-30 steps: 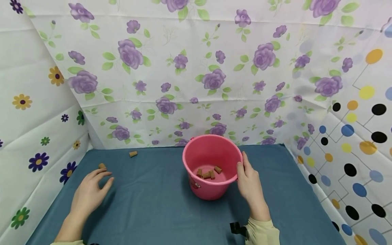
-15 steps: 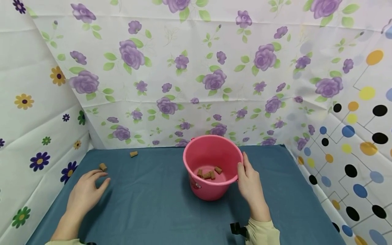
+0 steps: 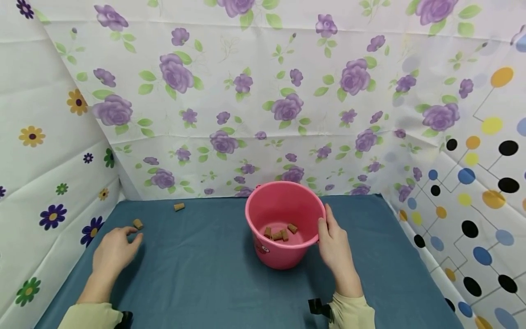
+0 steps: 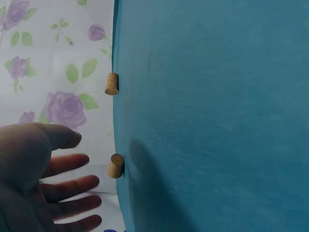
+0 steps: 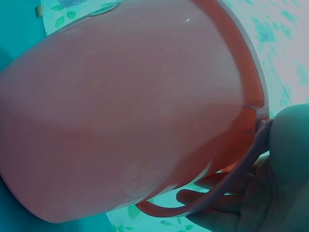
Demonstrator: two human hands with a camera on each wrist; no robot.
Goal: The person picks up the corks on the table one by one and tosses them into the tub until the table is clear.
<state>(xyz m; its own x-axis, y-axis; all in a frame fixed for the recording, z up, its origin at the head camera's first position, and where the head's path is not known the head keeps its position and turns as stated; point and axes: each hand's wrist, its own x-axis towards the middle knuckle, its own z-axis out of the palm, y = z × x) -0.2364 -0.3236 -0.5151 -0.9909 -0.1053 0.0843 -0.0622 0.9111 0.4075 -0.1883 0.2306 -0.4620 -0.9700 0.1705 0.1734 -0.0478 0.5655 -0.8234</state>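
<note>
A pink bucket (image 3: 281, 256) stands right of the middle on the blue cloth, with several corks (image 3: 277, 236) lying on its bottom. My right hand (image 3: 338, 249) grips the bucket's right side at the rim, thumb over the edge. In the right wrist view the bucket's handle (image 5: 241, 166) crosses in front of the fingers. At the left, my left hand (image 3: 115, 251) is held over the cloth with nothing in it. Its fingers (image 4: 72, 188) are spread and relaxed in the left wrist view. Just beyond its fingertips lies one cork (image 3: 138, 224); another cork (image 3: 179, 207) lies farther back.
Blue cloth (image 3: 197, 274) covers the table. A white sheet with purple flowers (image 3: 222, 91) rises along the back edge. Patterned sheets also stand at the left (image 3: 41, 173) and the right (image 3: 472, 192).
My left hand has drawn back a little toward the left and front, away from the nearer cork, which shows more fully. My right hand and the bucket keep their place.
</note>
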